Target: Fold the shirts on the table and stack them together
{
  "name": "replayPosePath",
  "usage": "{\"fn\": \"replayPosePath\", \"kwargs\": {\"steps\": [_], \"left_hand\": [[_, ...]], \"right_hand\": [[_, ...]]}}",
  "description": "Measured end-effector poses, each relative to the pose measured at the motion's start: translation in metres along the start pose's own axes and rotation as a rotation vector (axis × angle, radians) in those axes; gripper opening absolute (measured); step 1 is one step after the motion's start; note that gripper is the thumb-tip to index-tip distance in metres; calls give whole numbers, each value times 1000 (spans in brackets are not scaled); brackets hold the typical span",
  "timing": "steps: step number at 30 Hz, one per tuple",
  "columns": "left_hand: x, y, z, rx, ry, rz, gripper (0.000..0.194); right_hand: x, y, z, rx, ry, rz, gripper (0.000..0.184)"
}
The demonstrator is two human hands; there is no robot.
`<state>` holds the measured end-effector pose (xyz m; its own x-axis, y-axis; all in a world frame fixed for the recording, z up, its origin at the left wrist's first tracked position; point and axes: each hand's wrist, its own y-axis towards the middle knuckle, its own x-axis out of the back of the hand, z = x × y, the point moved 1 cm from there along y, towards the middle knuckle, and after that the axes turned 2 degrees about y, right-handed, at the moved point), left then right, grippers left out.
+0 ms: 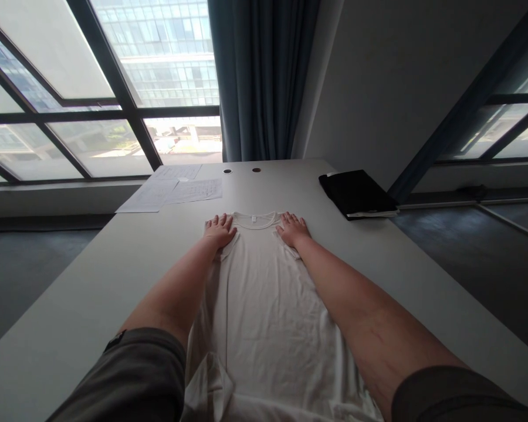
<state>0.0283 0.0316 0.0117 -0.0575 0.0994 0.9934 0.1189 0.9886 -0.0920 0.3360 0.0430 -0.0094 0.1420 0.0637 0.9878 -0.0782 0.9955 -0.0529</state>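
A white T-shirt (pixel 264 299) lies spread on the table, its round collar at the far end and its hem toward me. My left hand (pixel 220 230) rests flat on the left shoulder, fingers stretched forward. On the right shoulder, my right hand (pixel 293 228) is pressed flat in the same way, its fingers a little apart. Between the two hands the neckline and a small label show. Wrinkles run along the body, and the cloth is bunched at the lower left. My forearms hide parts of both sides of the shirt.
The shirt lies on a white table (pixel 88 293). Printed paper sheets (pixel 152 193) lie at its far left, and a black folder (pixel 356 193) at the right with papers under it. Two cable holes sit near the far edge, before a blue curtain (pixel 259 82) and windows.
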Motion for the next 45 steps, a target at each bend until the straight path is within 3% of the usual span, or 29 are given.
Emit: {"fn": "replayPosePath", "kwargs": {"steps": [3, 8, 11, 14, 17, 19, 21, 24, 26, 30, 32, 35, 39, 43, 45], "left_hand": [[3, -6, -4, -26, 16, -45, 72], [15, -26, -10, 22, 29, -310, 54], [28, -44, -16, 19, 32, -350, 50], [38, -82, -27, -44, 21, -363, 48], [33, -153, -39, -216, 11, -298, 49], [20, -212, -43, -343, -6, -200, 53], [6, -270, -41, -445, -37, -104, 57], [-6, -338, -30, -490, -109, -17, 62], [-5, -365, -22, -491, -152, 26, 62], [8, -388, -11, -481, -225, 92, 48], [13, -392, -6, -476, -226, 120, 40], [15, -398, 3, -410, -181, 127, 43], [19, -412, 14, -310, -182, 107, 30], [28, -437, 19, -289, -343, 48, 16], [31, -449, 23, -287, -417, 68, 19]], "right_hand": [[0, -1, -1, 26, 54, -105, 67], [6, -10, -5, 100, 161, -358, 50], [12, -14, -6, 140, 182, -436, 47], [22, -16, -6, 204, 209, -501, 41], [37, -32, -5, 326, 292, -592, 36], [46, -63, -3, 435, 376, -646, 32], [48, -113, -3, 510, 425, -624, 43], [36, -205, -10, 582, 401, -453, 53], [23, -264, -22, 596, 383, -360, 49], [8, -348, -55, 610, 349, -243, 40], [12, -376, -70, 636, 370, -197, 38], [21, -410, -84, 719, 383, -60, 40], [29, -440, -84, 747, 320, 16, 51], [37, -453, -69, 716, 341, -57, 19], [42, -456, -67, 706, 373, -92, 22]]}}
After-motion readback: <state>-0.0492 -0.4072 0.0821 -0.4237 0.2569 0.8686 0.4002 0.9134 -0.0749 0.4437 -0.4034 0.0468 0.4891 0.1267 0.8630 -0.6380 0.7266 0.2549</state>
